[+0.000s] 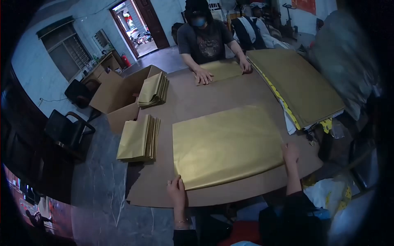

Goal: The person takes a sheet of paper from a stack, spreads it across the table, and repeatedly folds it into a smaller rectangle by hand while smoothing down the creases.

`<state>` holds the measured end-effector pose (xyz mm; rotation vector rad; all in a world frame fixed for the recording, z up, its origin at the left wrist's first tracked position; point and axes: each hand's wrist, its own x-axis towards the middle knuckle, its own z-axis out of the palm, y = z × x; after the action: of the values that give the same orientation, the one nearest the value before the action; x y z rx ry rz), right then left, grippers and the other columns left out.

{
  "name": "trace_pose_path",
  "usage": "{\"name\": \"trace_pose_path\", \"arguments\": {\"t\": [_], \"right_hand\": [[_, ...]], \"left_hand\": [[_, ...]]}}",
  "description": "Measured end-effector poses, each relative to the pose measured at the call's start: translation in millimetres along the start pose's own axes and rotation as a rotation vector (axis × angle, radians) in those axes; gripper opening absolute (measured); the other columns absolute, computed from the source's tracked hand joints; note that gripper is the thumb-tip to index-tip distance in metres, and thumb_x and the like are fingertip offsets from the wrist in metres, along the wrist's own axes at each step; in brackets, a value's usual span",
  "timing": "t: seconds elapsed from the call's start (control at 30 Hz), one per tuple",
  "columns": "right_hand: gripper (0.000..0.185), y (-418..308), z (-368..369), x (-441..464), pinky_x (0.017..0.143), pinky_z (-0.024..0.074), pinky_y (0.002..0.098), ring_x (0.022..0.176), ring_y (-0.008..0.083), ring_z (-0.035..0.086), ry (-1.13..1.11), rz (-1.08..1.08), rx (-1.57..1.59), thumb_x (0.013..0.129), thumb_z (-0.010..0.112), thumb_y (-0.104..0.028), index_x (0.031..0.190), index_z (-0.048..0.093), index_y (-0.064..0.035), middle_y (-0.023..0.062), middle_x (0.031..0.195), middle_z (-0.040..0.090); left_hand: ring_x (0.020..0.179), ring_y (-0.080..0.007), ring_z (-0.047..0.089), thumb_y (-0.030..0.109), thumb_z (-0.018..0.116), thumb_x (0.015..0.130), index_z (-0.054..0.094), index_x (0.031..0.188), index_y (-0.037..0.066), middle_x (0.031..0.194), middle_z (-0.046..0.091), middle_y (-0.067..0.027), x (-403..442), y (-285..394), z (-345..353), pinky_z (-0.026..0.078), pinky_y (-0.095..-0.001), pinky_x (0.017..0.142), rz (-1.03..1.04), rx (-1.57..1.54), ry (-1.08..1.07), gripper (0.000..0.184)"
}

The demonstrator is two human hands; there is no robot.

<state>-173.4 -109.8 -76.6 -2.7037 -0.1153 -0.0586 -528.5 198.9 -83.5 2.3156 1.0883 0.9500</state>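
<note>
Pinching with the bare left grip [176, 191], thumb and finger almost together, at the near left corner of a wide, shiny gold paper sheet [230, 145]. Lying flat on the near part of the brown, board-topped bench [193, 98]. Likely light, bendy, slippery, quick to crease; best held gently by corners. Curled at the right edge with the bare right grip [291, 153]; cannot tell if pinching.

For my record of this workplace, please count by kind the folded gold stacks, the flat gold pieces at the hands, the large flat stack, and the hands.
Folded gold stacks: 2 (near stack, far stack)
Flat gold pieces: 2 (wearer's piece, co-worker's piece)
Large flat stack: 1
Hands: 4 (wearer's left hand, wearer's right hand, co-worker's two hands)
Total: 9
</note>
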Motion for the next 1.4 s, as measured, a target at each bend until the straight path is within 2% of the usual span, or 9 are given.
{"name": "trace_pose_path", "arguments": {"t": [0.2, 0.27, 0.3, 0.77, 0.87, 0.93, 1.07, 1.17, 1.4], "right_hand": [[0.041, -8, -3, 0, 0.074, 0.0487, 0.0467, 0.082, 0.0347, 0.061, -0.001, -0.007, -0.034, 0.088, 0.052, -0.04, 0.094, 0.063, -0.0015, 0.0197, 0.09, 0.063], [0.041, -25, -23, -6, 0.077, 0.0479, 0.0449, 0.088, 0.0345, 0.06, -0.16, 0.148, -0.093, 0.089, 0.049, -0.04, 0.096, 0.063, -0.0023, 0.019, 0.097, 0.062], [0.04, 8, 14, 6, 0.076, 0.0474, 0.0443, 0.087, 0.0351, 0.06, 0.047, -0.006, -0.012, 0.088, 0.051, -0.04, 0.091, 0.063, -0.0018, 0.0173, 0.093, 0.063], [0.04, 3, 3, 5, 0.072, 0.0479, 0.0456, 0.085, 0.036, 0.061, -0.011, -0.027, -0.061, 0.086, 0.052, -0.041, 0.093, 0.063, -0.003, 0.0179, 0.089, 0.064], [0.042, 4, 3, 9, 0.073, 0.0475, 0.0473, 0.083, 0.0384, 0.061, -0.048, -0.023, -0.085, 0.084, 0.051, -0.042, 0.092, 0.063, -0.0031, 0.0202, 0.087, 0.063], [0.049, 6, 5, 12, 0.072, 0.0488, 0.0467, 0.085, 0.0343, 0.061, -0.087, -0.033, -0.17, 0.09, 0.046, -0.046, 0.102, 0.062, -0.0017, 0.0175, 0.093, 0.063], [0.049, 5, 6, 9, 0.069, 0.0491, 0.0474, 0.08, 0.0352, 0.061, -0.009, -0.084, -0.124, 0.09, 0.046, -0.046, 0.103, 0.062, -0.0022, 0.0181, 0.09, 0.063], [0.047, 2, 2, 10, 0.068, 0.0485, 0.0475, 0.081, 0.0361, 0.061, -0.107, 0.011, -0.18, 0.089, 0.047, -0.046, 0.101, 0.062, -0.003, 0.0191, 0.09, 0.063], [0.04, 8, 11, 8, 0.073, 0.0481, 0.0447, 0.084, 0.037, 0.061, 0.057, -0.055, -0.102, 0.084, 0.052, -0.041, 0.093, 0.065, -0.0034, 0.0188, 0.09, 0.064]], "left_hand": [[0.085, -0.0351, 0.056, 0.014, 0.057, 0.085, 0.066, 0.097, 0.007, 0.089, 0.06, -0.018, 0, 13, -5, 0.046, -0.0407, 0.075, -0.042, -0.025, 0.015, 0.017], [0.085, -0.0349, 0.056, 0.014, 0.057, 0.085, 0.066, 0.098, 0.006, 0.089, 0.059, -0.018, 0, 20, -10, 0.046, -0.0407, 0.075, -0.037, 0.034, 0.0, 0.017], [0.086, -0.0347, 0.056, 0.014, 0.057, 0.085, 0.065, 0.099, 0.005, 0.09, 0.059, -0.018, 1, 22, -11, 0.046, -0.0407, 0.075, -0.024, 0.092, -0.013, 0.018], [0.087, -0.0343, 0.056, 0.016, 0.055, 0.087, 0.064, 0.103, 0.007, 0.094, 0.058, -0.017, 0, 23, -9, 0.046, -0.0397, 0.075, -0.081, 0.043, -0.032, 0.02], [0.089, -0.0338, 0.057, 0.018, 0.053, 0.089, 0.063, 0.105, 0.002, 0.096, 0.061, -0.0196, 1, 19, -9, 0.045, -0.0395, 0.081, -0.058, 0.04, -0.039, 0.025], [0.089, -0.0336, 0.057, 0.018, 0.053, 0.089, 0.063, 0.104, 0.001, 0.095, 0.062, -0.0195, 2, 20, -11, 0.045, -0.0395, 0.081, -0.067, 0.018, -0.049, 0.024], [0.088, -0.0333, 0.058, 0.015, 0.055, 0.088, 0.064, 0.102, 0.001, 0.096, 0.062, -0.0195, 3, 19, -9, 0.045, -0.0395, 0.082, -0.06, -0.01, -0.041, 0.022], [0.087, -0.033, 0.058, 0.014, 0.055, 0.087, 0.064, 0.102, 0.003, 0.095, 0.061, -0.0181, 2, 9, -6, 0.046, -0.0391, 0.078, -0.01, 0.028, -0.036, 0.02], [0.085, -0.0331, 0.057, 0.014, 0.056, 0.086, 0.065, 0.101, 0.006, 0.091, 0.06, -0.0182, 1, 15, -5, 0.046, -0.0385, 0.075, 0.007, 0.078, -0.003, 0.019]]}}
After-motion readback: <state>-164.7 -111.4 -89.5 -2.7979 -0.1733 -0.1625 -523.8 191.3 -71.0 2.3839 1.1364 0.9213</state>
